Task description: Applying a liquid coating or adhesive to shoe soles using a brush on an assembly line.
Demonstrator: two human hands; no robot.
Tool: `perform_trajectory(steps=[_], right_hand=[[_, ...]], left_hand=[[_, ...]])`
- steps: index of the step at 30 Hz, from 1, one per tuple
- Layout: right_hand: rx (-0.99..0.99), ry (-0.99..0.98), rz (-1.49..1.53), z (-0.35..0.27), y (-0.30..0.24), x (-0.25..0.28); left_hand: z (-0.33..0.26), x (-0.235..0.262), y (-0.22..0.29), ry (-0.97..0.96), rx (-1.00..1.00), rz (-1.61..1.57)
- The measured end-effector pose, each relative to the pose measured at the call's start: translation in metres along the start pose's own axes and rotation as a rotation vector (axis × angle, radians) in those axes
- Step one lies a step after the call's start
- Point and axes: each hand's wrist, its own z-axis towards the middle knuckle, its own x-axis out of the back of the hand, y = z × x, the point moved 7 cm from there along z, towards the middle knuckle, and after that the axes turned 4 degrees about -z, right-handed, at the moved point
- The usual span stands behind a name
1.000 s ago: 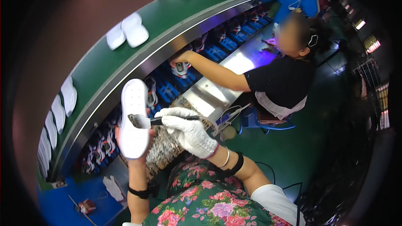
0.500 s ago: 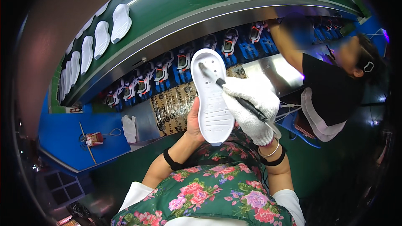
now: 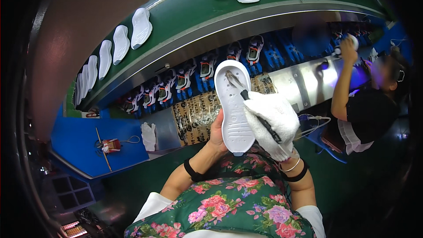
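A white shoe sole (image 3: pixel 238 134) is held upright before my chest, its hollowed inner face toward me. My bare left hand (image 3: pixel 217 133) grips its left edge from behind, fingers mostly hidden. On my right hand (image 3: pixel 274 121) is a white knitted glove, and it is closed around a black-handled brush (image 3: pixel 242 89). The brush's bristles touch the sole's inner face at the upper end, near several small holes. The brush handle slants down to the right across the glove.
Ahead, a green conveyor (image 3: pixel 189 23) carries white soles. Below it stands a row of shoe uppers (image 3: pixel 184 79) on blue holders. Taped cardboard (image 3: pixel 198 117) covers part of a metal ledge. A white glove (image 3: pixel 149 136) lies at left by a blue table (image 3: pixel 75 139). A co-worker (image 3: pixel 368 105) is at right.
The whole scene has shifted right and slightly down in view. The brush tip has moved slightly on the sole. The co-worker's arm has swung right, away from the shoe uppers.
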Motion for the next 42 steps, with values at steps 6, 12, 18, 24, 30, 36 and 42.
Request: perform_trajectory(steps=[6, 12, 18, 24, 30, 36, 42], right_hand=[[-0.009, -0.143, 0.170, -0.004, -0.007, -0.013], [0.044, -0.094, -0.001, -0.014, 0.009, -0.011], [-0.252, -0.066, 0.313, -0.021, 0.025, -0.018], [0.115, -0.123, 0.109, -0.028, 0.003, -0.027], [-0.196, -0.088, 0.303, -0.033, 0.034, -0.020], [0.015, -0.297, 0.426, -0.038, 0.007, -0.025], [0.088, -0.253, 0.234, -0.039, 0.009, -0.022]], left_hand=[[0.020, -0.036, 0.001, 0.011, -0.096, 0.331], [0.030, -0.037, 0.003, 0.067, -0.112, 0.175], [0.034, -0.043, 0.012, -0.075, -0.191, 0.284], [0.041, -0.042, 0.019, -0.043, -0.149, 0.185], [0.046, -0.039, 0.023, 0.028, -0.176, 0.140], [0.046, -0.049, 0.020, -0.143, -0.048, 0.112], [0.044, -0.041, 0.022, -0.036, 0.077, 0.106]])
